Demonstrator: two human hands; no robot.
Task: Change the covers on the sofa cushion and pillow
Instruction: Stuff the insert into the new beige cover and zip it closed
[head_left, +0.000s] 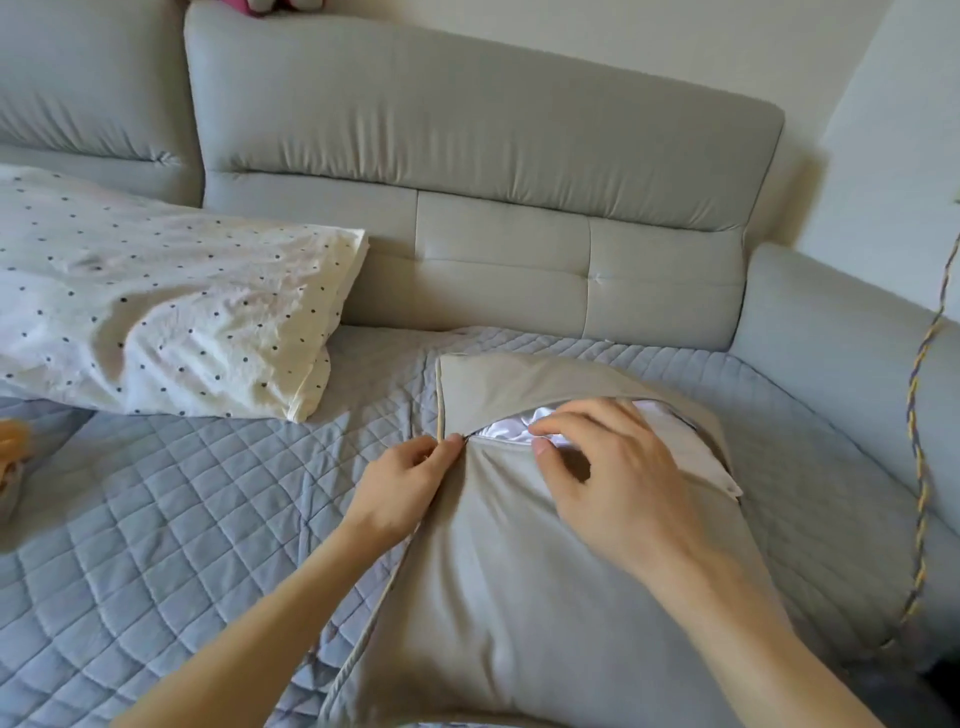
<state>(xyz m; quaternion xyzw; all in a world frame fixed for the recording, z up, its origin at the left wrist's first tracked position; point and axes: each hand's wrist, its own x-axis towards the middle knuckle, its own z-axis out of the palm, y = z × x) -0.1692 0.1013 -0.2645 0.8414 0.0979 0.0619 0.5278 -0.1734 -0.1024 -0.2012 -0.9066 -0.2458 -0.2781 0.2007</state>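
Beige cushion cover (519, 571) lies on the sofa (467, 130) seat's quilted blue throw (182, 493), its slit open on shiny white filling (506, 428). The left hand (405, 488) pinches the cover's edge at the slit's end; the right hand (613, 478) pinches its lip. Bare quilt spreads leftward up to a dotted pillow (156, 312); a braided cord (917, 467) runs down the right armrest (831, 322).

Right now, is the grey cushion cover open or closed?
Open. The cushion cover gapes near its top, and the shiny white insert shows through.
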